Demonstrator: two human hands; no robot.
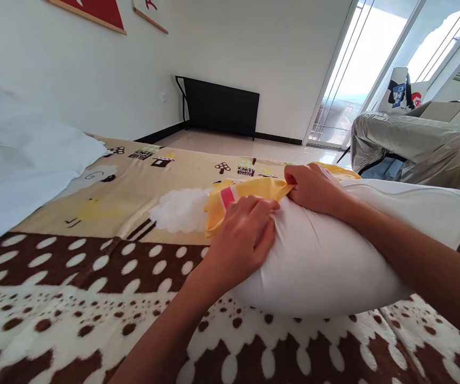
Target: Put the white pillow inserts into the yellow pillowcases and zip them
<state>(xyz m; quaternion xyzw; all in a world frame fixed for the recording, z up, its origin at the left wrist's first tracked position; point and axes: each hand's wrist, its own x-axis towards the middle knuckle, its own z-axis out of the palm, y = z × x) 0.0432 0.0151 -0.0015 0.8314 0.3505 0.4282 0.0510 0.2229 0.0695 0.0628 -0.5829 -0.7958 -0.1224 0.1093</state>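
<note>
A plump white pillow (326,261) lies on the patterned blanket at centre right. Yellow cloth (254,189) with a pink and white stripe is bunched at the pillow's far left end, and more of it shows behind the pillow. My left hand (246,234) rests against that end, its fingers curled over the cloth's edge. Just to the right, my right hand (312,186) pinches a pulled-up corner of the same cloth above the pillow. The fingertips of both hands are partly hidden in the fabric.
The blanket (134,213) has brown and cream patterns. White bedding (22,154) lies at the left. A black folded panel (222,106) leans by the back wall. At the right stand a silvery wrapped object (414,138) and an open box (446,111), near glass doors.
</note>
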